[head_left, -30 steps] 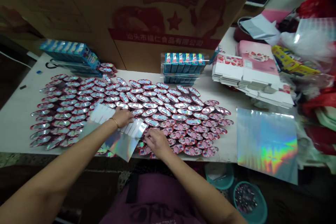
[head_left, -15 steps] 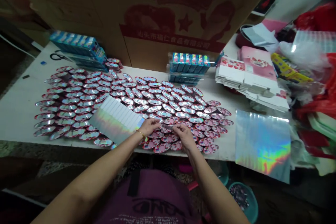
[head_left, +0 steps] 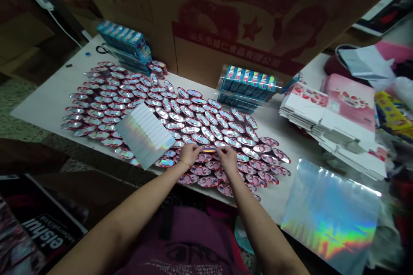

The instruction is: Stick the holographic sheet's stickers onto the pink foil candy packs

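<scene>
My left hand (head_left: 190, 153) and my right hand (head_left: 226, 157) pinch the two ends of a small shiny rainbow sticker strip (head_left: 208, 149), stretched level between the fingertips. It lies over the rows of oval-topped packs (head_left: 206, 181); whether it touches one cannot be made out. Packs farther back and to the left have silver shiny tops, while those near my hands and at the front right show pink tops with a round mark. Left of my left hand, a holographic sticker sheet (head_left: 142, 137) with strip-shaped divisions rests on top of the packs. A bracelet circles my left wrist.
A large cardboard box (head_left: 206, 62) stands behind the packs, with blue boxed sets (head_left: 124, 43) and a second wrapped blue set (head_left: 247, 86) before it. At right lie flattened pink-and-white cartons (head_left: 345, 107) and a large holographic sheet (head_left: 332, 215) over the table's front edge.
The whole view has swung, so the table appears tilted and shifted. Between my hands the strip now gleams in rainbow colours, where before it looked dark. Both hands keep their pinch.
</scene>
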{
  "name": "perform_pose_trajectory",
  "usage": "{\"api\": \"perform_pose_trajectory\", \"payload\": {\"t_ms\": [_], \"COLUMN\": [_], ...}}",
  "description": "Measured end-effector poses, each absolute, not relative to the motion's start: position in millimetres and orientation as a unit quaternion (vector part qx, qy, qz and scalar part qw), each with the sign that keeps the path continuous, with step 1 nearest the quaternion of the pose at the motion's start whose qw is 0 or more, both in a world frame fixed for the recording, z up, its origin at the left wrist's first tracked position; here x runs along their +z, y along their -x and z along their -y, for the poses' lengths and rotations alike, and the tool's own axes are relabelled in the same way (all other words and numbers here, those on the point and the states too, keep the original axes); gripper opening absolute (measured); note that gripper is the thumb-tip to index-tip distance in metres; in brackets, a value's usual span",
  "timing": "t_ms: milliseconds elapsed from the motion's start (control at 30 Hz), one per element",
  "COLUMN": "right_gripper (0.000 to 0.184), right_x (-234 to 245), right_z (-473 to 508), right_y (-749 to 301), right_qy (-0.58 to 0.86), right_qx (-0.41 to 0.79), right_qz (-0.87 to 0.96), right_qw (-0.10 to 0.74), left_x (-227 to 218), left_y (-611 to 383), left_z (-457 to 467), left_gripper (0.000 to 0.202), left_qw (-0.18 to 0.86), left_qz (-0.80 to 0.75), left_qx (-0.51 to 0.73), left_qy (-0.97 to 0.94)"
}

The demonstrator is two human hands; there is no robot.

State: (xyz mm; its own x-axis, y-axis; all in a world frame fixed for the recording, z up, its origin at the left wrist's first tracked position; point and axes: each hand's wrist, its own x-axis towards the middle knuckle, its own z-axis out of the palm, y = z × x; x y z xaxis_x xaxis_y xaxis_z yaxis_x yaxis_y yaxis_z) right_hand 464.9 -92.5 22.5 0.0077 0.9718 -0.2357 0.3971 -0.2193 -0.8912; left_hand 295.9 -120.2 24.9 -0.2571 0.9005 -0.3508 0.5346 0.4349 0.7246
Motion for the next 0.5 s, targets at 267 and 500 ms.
{"api": "perform_pose_trajectory", "payload": {"t_ms": [267,500], "right_gripper": [0.015,0.018], "right_x": [10,20], "right_z": [88,98], "right_y": [-454,-455], "right_qy": [0.635,0.586], "right_qx": [0.212,0.110], "right_qz": [0.708,0.784], "right_qw": [0.224,0.172], "left_x": [33,54], "left_y": [-306,-303], "left_z": [107,115], "left_gripper": [0.023,0.034], "left_qw": [0.292,0.299], "left_qz": [-0.780,-0.759], "left_qx": [0.103,0.140], "left_qy": [-0.544,-0.561]}}
